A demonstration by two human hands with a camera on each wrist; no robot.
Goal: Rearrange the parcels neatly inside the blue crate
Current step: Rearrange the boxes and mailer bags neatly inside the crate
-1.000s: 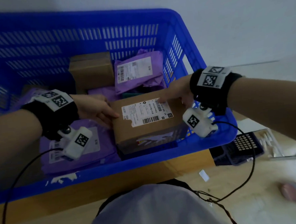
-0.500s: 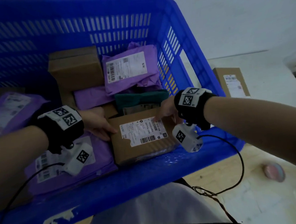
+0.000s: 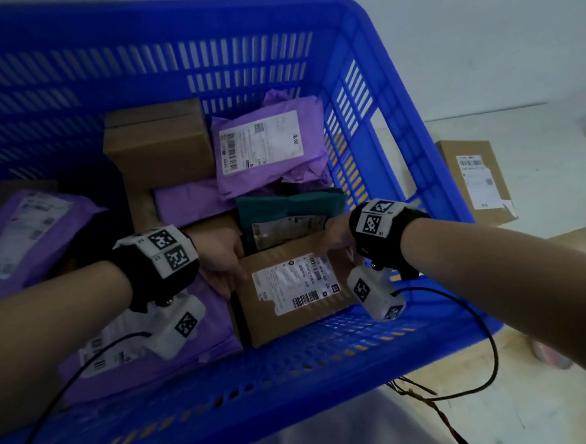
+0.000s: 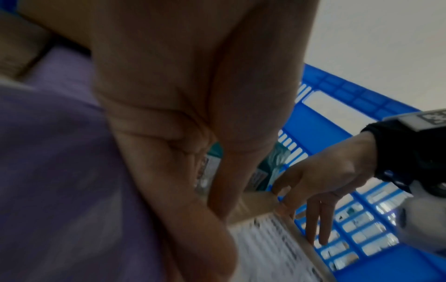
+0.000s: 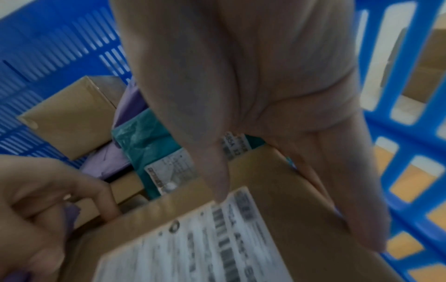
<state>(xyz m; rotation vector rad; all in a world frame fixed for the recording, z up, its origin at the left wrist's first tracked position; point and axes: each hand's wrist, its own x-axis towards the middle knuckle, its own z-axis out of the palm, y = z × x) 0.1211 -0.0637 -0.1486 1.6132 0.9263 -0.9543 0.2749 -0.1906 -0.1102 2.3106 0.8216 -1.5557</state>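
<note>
A brown cardboard box [image 3: 289,290] with a white shipping label lies in the near right corner of the blue crate [image 3: 294,376]. My left hand [image 3: 224,263] grips its left edge with curled fingers. My right hand [image 3: 337,243] holds its far right corner. In the right wrist view the thumb rests on the top of the box [image 5: 265,238] and the fingers [image 5: 362,219] run down its right side. Beside the box on the left lies a purple mailer bag [image 3: 209,333]. A dark green bag [image 3: 290,204] lies just behind the box.
Further back in the crate are a taller brown box [image 3: 157,151], a labelled purple bag [image 3: 266,144] and a flat purple bag [image 3: 187,204]. Another purple bag [image 3: 28,231] leans at the left. Outside, right of the crate, lies a labelled cardboard box [image 3: 477,179].
The labelled box has come down from near the rim to lie lower in the near right corner. Both hands stayed on it. The head view tilted further over the crate.
</note>
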